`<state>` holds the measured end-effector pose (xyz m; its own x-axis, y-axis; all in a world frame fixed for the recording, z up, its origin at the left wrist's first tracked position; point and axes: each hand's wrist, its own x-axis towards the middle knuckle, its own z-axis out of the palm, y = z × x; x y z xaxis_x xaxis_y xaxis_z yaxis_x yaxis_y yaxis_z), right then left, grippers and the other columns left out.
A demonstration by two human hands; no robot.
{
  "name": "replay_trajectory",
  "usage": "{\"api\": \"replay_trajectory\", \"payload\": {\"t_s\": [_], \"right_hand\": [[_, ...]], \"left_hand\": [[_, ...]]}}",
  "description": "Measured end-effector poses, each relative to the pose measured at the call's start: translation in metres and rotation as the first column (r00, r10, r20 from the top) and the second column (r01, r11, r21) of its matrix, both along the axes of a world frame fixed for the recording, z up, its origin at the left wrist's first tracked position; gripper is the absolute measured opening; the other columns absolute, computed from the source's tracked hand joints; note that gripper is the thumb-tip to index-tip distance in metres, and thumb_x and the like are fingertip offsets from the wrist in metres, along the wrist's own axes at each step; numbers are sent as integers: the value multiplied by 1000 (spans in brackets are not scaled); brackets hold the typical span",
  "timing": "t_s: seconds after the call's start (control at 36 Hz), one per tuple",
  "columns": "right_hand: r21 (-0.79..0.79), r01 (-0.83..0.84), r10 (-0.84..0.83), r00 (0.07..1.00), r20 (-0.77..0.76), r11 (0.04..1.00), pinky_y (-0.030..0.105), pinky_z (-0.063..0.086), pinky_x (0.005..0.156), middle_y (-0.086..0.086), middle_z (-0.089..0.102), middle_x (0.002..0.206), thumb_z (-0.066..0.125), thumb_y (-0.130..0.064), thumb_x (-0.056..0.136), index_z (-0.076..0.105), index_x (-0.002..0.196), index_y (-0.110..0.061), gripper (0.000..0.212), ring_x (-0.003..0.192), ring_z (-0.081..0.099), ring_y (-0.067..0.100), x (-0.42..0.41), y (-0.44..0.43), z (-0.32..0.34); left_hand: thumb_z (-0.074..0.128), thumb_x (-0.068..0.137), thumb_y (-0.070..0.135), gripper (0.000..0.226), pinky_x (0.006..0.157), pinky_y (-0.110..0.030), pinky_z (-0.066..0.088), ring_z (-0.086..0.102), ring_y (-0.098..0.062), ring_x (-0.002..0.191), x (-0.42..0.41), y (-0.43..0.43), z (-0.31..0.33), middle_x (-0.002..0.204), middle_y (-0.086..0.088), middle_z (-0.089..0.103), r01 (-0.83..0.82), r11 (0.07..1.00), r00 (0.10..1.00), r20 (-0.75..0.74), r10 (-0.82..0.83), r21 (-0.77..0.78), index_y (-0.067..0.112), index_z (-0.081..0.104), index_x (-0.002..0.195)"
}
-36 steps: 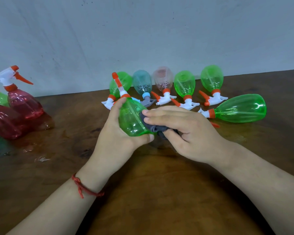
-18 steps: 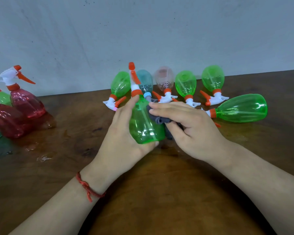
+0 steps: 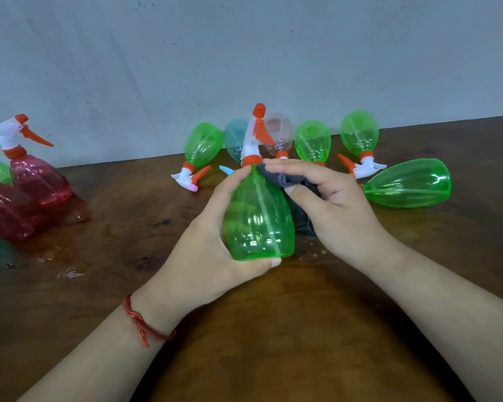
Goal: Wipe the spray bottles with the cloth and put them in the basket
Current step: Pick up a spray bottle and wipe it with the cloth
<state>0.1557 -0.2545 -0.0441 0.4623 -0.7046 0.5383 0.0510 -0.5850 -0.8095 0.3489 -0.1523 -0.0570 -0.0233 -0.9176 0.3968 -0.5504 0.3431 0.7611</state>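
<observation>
My left hand grips a clear green spray bottle by its body, holding it upright above the table with its white and orange nozzle on top. My right hand presses a dark grey cloth against the bottle's shoulder, just under the orange collar. Most of the cloth is hidden behind the bottle and under my fingers. No basket is in view.
Several bottles lie on the wooden table along the wall behind my hands, green, teal and pink; a large green one lies at the right. Red bottles stand at the left edge beside a wet patch.
The green bottle has been tipped from lying sideways to upright and raised toward me. My right hand with the cloth has slid from the bottle's side up to its neck.
</observation>
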Motion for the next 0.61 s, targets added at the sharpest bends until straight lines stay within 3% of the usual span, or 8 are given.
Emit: {"api": "replay_trajectory", "payload": {"t_s": [0.17,0.28,0.44,0.61], "right_hand": [[-144,76,-84,995,-48,987,20,41,113,0,69,132,57,11,100,76,123,-10,36,132,60,11,3,-1,-4],[-242,103,-128,988,-90,965,25,43,113,-4,70,132,58,11,98,75,126,-11,39,132,61,14,3,0,-7],[-382,76,-153,973,-174,921,36,47,114,-5,69,136,57,9,97,75,129,-13,42,133,60,11,2,3,-7],[-507,-11,-118,968,-223,862,44,47,112,-2,70,136,60,11,97,74,129,-8,39,132,61,14,1,5,-6]], "left_hand": [[100,74,23,114,122,-24,37,46,-15,150,4,-7,-5,160,5,46,0,994,981,195,21,-106,20,33,166],[100,73,22,112,122,-24,36,45,-17,151,4,-9,-6,159,-2,45,-4,989,970,240,40,-149,13,35,164],[102,68,23,118,122,-36,43,46,-11,150,2,-9,-10,160,11,45,-109,991,986,117,117,-76,28,35,165],[101,61,36,119,116,-43,50,57,-13,141,9,-13,-12,155,11,55,-212,977,976,-51,212,0,48,35,159]]}}
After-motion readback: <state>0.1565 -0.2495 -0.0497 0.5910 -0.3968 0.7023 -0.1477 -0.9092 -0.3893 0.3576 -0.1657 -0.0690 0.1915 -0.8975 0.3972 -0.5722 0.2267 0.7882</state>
